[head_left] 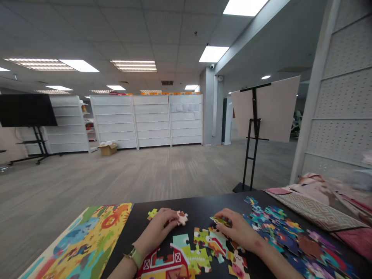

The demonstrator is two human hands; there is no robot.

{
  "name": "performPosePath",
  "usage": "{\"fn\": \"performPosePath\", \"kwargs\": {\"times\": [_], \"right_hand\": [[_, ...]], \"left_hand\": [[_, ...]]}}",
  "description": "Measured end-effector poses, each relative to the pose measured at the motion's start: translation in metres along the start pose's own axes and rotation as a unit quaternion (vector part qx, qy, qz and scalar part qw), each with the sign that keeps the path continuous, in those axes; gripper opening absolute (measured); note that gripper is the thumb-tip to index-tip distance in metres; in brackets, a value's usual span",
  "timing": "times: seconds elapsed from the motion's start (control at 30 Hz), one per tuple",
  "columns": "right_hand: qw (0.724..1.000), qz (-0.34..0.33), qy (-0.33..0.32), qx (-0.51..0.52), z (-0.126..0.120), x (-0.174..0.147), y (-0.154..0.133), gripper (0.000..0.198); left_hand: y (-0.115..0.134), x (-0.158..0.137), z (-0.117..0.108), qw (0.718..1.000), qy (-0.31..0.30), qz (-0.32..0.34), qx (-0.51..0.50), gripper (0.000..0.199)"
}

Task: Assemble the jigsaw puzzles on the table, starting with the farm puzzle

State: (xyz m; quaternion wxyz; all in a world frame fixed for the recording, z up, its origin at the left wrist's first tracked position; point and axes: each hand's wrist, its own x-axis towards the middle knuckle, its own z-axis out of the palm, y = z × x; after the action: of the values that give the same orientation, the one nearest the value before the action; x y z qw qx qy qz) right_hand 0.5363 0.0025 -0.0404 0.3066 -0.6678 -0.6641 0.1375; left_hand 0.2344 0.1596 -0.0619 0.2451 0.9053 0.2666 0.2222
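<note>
My left hand (pixel 159 226), with a watch (pixel 134 256) on its wrist, is closed at the edge of a pale pink puzzle piece (pixel 182 218). A small yellow-green puzzle piece (pixel 151 213) lies just beyond that hand. To the right, the fingers of my right hand (pixel 237 229) are closed on a green puzzle piece (pixel 218 221), which they partly cover. Between my forearms lies a partly joined farm puzzle (pixel 197 259) with a red barn (pixel 162 267). Near my right wrist is a piece with a pink animal face (pixel 237 264).
A colourful animal picture board (pixel 95 240) covers the left of the black table (pixel 200 207). Many blue and purple puzzle pieces (pixel 286 242) are heaped at right, beside a patterned pink cloth item (pixel 316 211). Beyond stand an easel (pixel 252 155), white shelves (pixel 151 122) and a cardboard box (pixel 108 149).
</note>
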Motion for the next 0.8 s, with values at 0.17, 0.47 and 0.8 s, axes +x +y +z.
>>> {"fn": "performPosePath", "kwargs": {"times": [0.17, 0.47, 0.8], "right_hand": [[1.000, -0.009, -0.010, -0.011, 0.000, -0.001, -0.002, 0.026], [0.999, -0.018, -0.025, -0.014, 0.001, 0.000, 0.000, 0.028], [0.998, -0.026, -0.048, -0.026, 0.003, 0.005, 0.008, 0.042]], "left_hand": [[-0.006, -0.003, -0.006, 0.999, -0.039, -0.017, 0.023, 0.067], [-0.006, 0.000, -0.026, 0.996, -0.050, -0.069, 0.035, 0.065], [0.024, -0.044, -0.061, 0.985, 0.028, -0.133, -0.102, 0.023]]}}
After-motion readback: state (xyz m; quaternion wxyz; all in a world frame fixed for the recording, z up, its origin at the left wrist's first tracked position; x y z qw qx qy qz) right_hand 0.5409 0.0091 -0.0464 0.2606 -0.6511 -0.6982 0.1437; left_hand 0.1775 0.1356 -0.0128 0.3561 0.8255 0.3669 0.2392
